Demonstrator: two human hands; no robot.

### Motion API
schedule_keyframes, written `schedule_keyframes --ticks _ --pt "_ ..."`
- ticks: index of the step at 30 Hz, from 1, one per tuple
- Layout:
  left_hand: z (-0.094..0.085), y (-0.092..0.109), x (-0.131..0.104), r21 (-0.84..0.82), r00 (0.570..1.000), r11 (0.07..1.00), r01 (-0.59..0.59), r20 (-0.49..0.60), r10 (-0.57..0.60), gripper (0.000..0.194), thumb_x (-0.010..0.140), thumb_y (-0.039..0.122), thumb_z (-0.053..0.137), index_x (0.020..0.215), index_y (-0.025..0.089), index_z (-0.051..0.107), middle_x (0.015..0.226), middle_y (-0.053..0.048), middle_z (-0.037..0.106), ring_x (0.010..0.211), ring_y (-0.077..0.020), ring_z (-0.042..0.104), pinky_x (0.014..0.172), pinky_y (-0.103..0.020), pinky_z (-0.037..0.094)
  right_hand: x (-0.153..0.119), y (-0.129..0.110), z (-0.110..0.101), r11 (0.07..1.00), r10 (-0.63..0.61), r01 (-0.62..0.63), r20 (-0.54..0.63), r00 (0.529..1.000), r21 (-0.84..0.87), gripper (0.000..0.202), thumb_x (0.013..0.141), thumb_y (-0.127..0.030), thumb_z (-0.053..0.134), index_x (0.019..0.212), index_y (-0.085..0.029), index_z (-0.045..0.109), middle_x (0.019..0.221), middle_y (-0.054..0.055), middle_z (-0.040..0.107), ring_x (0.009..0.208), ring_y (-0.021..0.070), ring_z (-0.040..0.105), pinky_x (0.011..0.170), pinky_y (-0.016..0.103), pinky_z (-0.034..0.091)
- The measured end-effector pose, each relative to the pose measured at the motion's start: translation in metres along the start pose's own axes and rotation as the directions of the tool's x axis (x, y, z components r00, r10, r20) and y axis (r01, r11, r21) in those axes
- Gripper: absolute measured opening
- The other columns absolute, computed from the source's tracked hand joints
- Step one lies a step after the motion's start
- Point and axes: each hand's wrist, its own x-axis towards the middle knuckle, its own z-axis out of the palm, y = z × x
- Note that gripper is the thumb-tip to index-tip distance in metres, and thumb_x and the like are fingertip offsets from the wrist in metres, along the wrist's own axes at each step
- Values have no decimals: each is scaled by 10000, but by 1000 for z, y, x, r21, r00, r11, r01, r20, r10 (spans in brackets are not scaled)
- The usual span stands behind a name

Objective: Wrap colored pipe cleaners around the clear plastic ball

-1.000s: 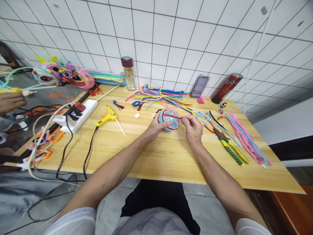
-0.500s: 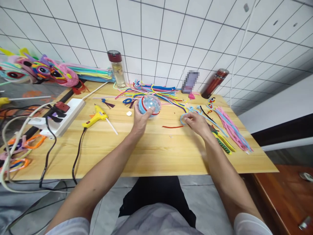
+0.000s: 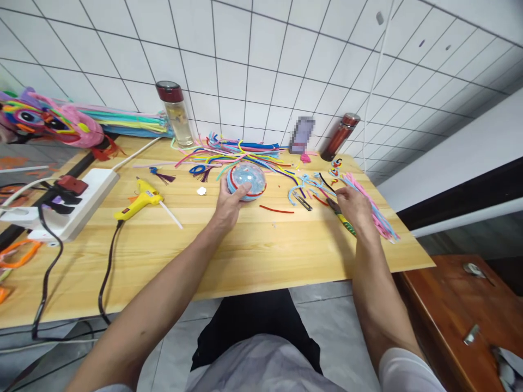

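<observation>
A clear round ball [image 3: 252,177] with light blue and red bands round it is held in my left hand [image 3: 231,204], the thumb lying on its near side. My right hand [image 3: 352,206] is at the right of the table, fingers pinched together, above the pliers [image 3: 346,224] with green and yellow handles. What its fingertips hold, if anything, is too small to make out. Left of it lie light blue pipe cleaner pieces [image 3: 293,190] and a small metal tool [image 3: 303,202]. A red strip [image 3: 277,209] rests between the hands.
On the wooden table [image 3: 261,256], a yellow glue gun [image 3: 139,200] and white power strip [image 3: 87,201] lie left. A glass bottle [image 3: 177,117], pipe cleaner pile [image 3: 245,149], phone [image 3: 301,135] and red flask [image 3: 341,136] line the back. Pink bundle [image 3: 378,218] lies right.
My right hand has moved right, from the light blue pieces to over the pliers, uncovering the small metal tool. My left hand still holds the ball. The view has shifted right.
</observation>
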Motion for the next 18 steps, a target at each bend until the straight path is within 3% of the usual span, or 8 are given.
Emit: schedule_keyframes --ticks 4,8,10,12,14,18 --pt "2 -1 0 -20 996 996 87 19 -87 857 639 498 974 1360 321 547 1342 -58 676 1163 -247 709 940 -418 652 -9 33 -10 998 57 -57 -25 998 -20 375 888 -275 498 1060 -204 824 1040 115 832 982 288 719 842 367 503" --pt "7 -8 -3 130 999 991 -28 -31 32 994 535 529 1015 1371 264 548 1358 -82 661 1252 -272 662 1174 -478 517 -25 41 -5 997 -13 13 2 1000 73 378 895 -383 508 1024 -199 812 1012 121 827 933 292 714 798 372 490" --pt "11 -7 -8 222 997 972 -83 20 80 1045 543 571 1005 1405 236 518 1400 -115 639 1300 -297 638 1227 -505 459 -30 36 1 989 -70 72 -23 997 129 361 882 -397 513 994 -218 805 988 116 821 899 293 717 778 381 487" --pt "17 -1 -14 269 987 951 -155 74 140 1077 592 603 977 1461 218 472 1479 -148 588 1380 -316 591 1253 -505 421 -30 24 9 974 -133 138 -42 990 180 301 830 -357 526 920 -241 788 948 104 815 860 290 718 765 386 487" --pt "24 6 -20 297 975 930 -218 107 194 1080 648 614 950 1511 226 428 1541 -150 536 1449 -315 535 1278 -493 382 -30 3 17 952 -229 220 16 973 214 241 801 -340 537 851 -255 757 870 84 799 807 283 713 749 382 488" --pt "38 24 -30 213 936 912 -349 129 328 1085 694 625 929 1551 238 388 1558 -151 519 1474 -324 511 1282 -515 376 -41 -62 31 876 -442 400 117 889 270 264 827 -334 513 908 -254 751 880 75 798 804 273 721 758 370 508"
